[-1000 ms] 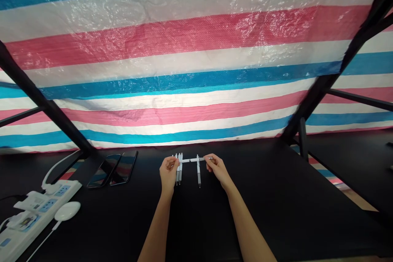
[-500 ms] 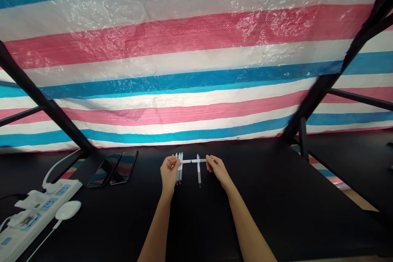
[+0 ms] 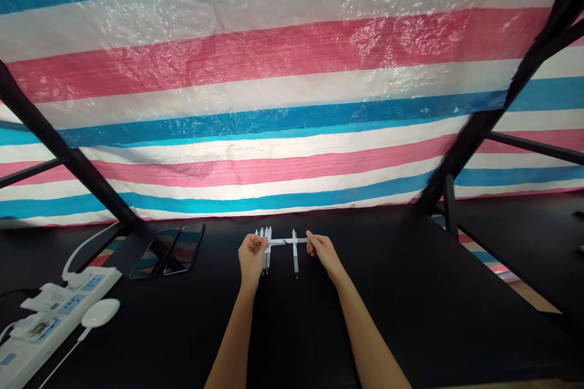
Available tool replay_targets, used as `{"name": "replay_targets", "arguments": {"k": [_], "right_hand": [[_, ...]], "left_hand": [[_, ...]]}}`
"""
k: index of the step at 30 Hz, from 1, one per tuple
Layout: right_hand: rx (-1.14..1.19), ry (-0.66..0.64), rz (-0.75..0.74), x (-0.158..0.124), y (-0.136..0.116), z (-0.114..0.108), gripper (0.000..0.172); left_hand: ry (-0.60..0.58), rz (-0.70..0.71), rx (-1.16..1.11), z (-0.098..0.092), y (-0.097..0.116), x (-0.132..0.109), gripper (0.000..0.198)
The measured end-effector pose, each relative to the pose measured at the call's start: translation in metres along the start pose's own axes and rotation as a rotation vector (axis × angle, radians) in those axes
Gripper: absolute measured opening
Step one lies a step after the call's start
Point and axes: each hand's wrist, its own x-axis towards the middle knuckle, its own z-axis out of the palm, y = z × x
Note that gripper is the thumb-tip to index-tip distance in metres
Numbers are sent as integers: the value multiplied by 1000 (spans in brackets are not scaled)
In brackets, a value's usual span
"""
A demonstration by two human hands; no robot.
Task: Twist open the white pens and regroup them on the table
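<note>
White pen [image 3: 289, 241] held level, side to side, over a black tabletop [image 3: 301, 328], near its far edge; a dark mark shows near its middle, and whether it is one piece or two parts meeting cannot be told. The left hand [image 3: 252, 250] has thumb and fingers closed in a pinch on its left end, the right hand [image 3: 323, 249] in a pinch on its right end. Between the hands, a single pen [image 3: 295, 260] lies pointing toward the wearer, crossed by the held one; a row of pens [image 3: 267, 258] lies side by side at the left fingertips, partly hidden. Broad tabletop stretches between the forearms and from the right hand to a black post [image 3: 449, 164]. Beyond the far edge hangs a striped sheet [image 3: 274, 91]. Well to the left lie two phones [image 3: 185, 249], then a white power strip [image 3: 104, 278] beside a round white charger [image 3: 100, 313].
</note>
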Motion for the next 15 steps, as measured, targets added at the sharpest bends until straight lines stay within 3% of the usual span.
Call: {"name": "replay_targets", "arguments": {"k": [10,15], "right_hand": [[67,4,86,0,1,0,56],[130,1,144,-1,-1,1,54]], "left_hand": [[59,-52,-96,7,11,-4,24],[40,-142,-206,17,20,-11,47]]}}
